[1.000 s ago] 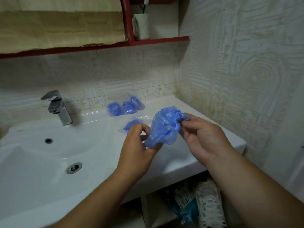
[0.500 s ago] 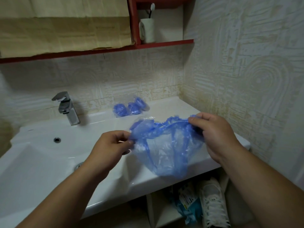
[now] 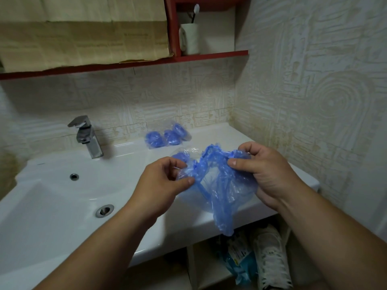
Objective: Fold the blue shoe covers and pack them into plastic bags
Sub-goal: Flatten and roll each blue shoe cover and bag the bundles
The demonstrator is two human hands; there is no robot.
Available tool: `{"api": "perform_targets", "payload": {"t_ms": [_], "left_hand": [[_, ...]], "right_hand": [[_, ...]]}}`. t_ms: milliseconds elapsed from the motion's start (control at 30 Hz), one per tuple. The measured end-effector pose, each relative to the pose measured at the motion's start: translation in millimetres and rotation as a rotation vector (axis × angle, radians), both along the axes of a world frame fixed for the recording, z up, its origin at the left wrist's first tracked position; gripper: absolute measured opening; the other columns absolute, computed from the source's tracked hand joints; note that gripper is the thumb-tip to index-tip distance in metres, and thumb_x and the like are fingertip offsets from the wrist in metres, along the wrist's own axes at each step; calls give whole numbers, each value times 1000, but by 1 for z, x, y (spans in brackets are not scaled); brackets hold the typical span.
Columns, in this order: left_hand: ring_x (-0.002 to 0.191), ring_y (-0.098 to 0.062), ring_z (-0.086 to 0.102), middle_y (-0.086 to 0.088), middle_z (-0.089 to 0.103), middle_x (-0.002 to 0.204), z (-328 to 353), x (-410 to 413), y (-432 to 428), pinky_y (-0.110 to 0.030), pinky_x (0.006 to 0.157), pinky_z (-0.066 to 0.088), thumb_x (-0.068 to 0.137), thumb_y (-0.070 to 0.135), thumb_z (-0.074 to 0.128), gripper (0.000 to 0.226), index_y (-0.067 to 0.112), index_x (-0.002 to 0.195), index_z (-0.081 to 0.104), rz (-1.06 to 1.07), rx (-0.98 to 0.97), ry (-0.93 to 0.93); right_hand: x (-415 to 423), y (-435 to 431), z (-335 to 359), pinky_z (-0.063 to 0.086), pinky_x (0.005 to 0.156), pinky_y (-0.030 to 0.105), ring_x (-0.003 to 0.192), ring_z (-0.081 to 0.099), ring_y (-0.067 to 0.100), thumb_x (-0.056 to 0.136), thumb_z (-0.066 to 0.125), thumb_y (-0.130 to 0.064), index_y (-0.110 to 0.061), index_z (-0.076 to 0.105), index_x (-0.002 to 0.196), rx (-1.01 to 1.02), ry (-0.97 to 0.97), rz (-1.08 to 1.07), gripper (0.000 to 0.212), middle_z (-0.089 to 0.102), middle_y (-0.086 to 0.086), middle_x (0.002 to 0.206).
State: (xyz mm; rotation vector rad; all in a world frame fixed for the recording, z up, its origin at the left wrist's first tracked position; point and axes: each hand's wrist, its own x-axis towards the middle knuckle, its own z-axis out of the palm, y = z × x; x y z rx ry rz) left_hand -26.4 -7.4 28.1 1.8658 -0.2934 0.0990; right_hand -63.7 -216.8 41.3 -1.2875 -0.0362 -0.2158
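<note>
A tiled bathroom, its white basin worktop [image 3: 226, 137] doing duty as a packing station: at the back, near the wall, packed bags [image 3: 168, 136] of clear plastic hold three balled blue bundles, which look like finished work, though whether one bag or several cannot be told. Just behind the left hand [image 3: 161, 185] lies another clear bag [image 3: 184, 153] with a blue bundle showing inside. Above the worktop's front edge, one blue shoe cover [image 3: 222, 193] hangs open and unfolded, its elastic rim stretched between both hands. The left hand pinches the rim between thumb and curled fingers; the right hand [image 3: 266, 170] grips the other end, fingers curled round bunched film. On this evidence the cover's folding has barely begun and its bagging is not yet done
</note>
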Motion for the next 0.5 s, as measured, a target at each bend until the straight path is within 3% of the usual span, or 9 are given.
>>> {"api": "perform_targets", "payload": {"t_ms": [167, 333, 500], "left_hand": [[71, -26, 62, -15, 70, 78, 4, 3, 4, -38, 71, 52, 82, 1, 74, 10, 10, 79, 71, 18, -65, -23], [74, -18, 65, -12, 73, 80, 13, 7, 15, -35, 77, 50, 91, 11, 65, 17, 11, 77, 76, -12, -176, -75], [79, -23, 66, -9, 73, 83, 16, 13, 15, -44, 80, 54, 100, 19, 54, 32, 18, 77, 75, 105, -240, -93]], "right_hand": [[2, -6, -3, 57, 62, 30, 76, 73, 25, 74, 71, 15, -9, 73, 100, -120, 55, -9, 36, 74, 17, 91], [4, -16, -4, 55, 66, 33, 70, 71, 27, 78, 76, 0, 0, 74, 90, -307, 195, -57, 12, 74, 17, 80], [1, -16, 2, 52, 54, 27, 57, 66, 22, 76, 78, -8, -4, 69, 73, -244, 216, 2, 10, 69, 14, 67]]}}
